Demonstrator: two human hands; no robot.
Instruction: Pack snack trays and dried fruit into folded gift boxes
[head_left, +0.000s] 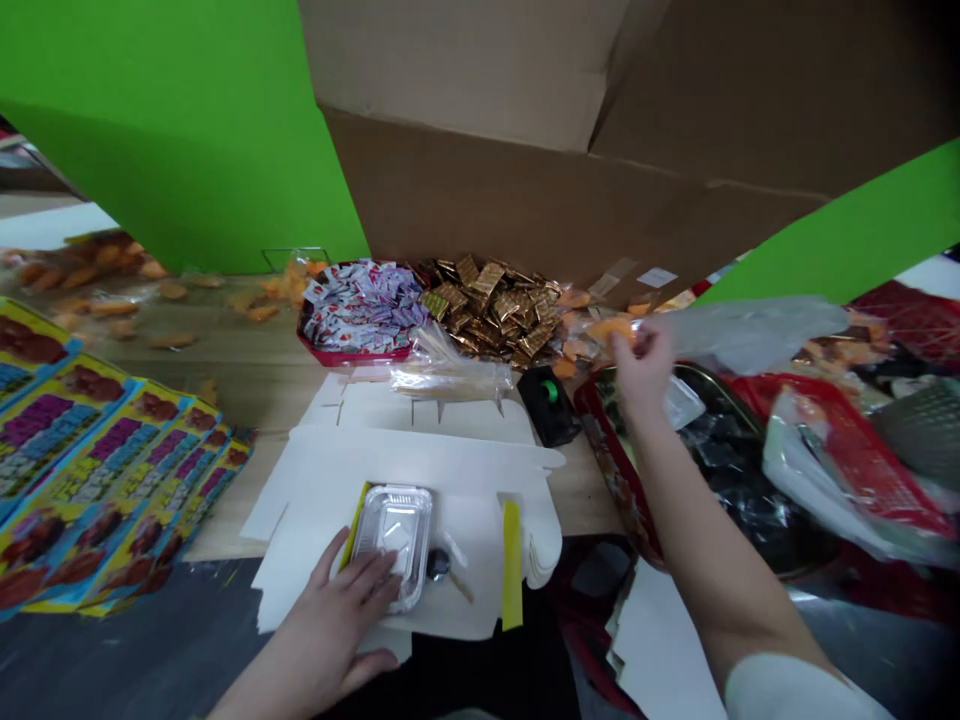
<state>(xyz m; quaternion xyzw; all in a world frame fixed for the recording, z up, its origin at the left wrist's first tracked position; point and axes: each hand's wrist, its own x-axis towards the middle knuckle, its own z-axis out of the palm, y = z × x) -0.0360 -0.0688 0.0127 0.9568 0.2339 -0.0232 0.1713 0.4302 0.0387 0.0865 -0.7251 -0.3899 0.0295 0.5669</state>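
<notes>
Far left, a fanned row of yellow printed cards (97,470) lies along the edge of the wooden tabletop (225,375), with loose orange pieces (94,275) scattered behind it. Moving right, here's the left hand (334,625), palm down, fingers spread and relaxed, resting open across a foil tray (394,535)! It isn't gripping anything, just pressing lightly on the tray's near edge. That tray sits on a flat white card blank (465,475), with a yellow strip (512,565) lying to its right and a small dark packet (439,565) just beside it.

Behind them, a red tray of white sachets (364,310) sits next to a big heap of gold sachets (487,310), and a clear bag of sticks (442,370) lies in front. There's a black box with a green button (547,405) at the edge of the heap.

Now the right side: the right arm reaches up and forward, elbow low, and the right hand (637,365) is raised, its fingers curled and pinched on an orange piece (611,330), up beside the gold heap. Below that arm sits a red tin (600,445), and further right a red basket (847,450) with plastic bags (750,335).
</notes>
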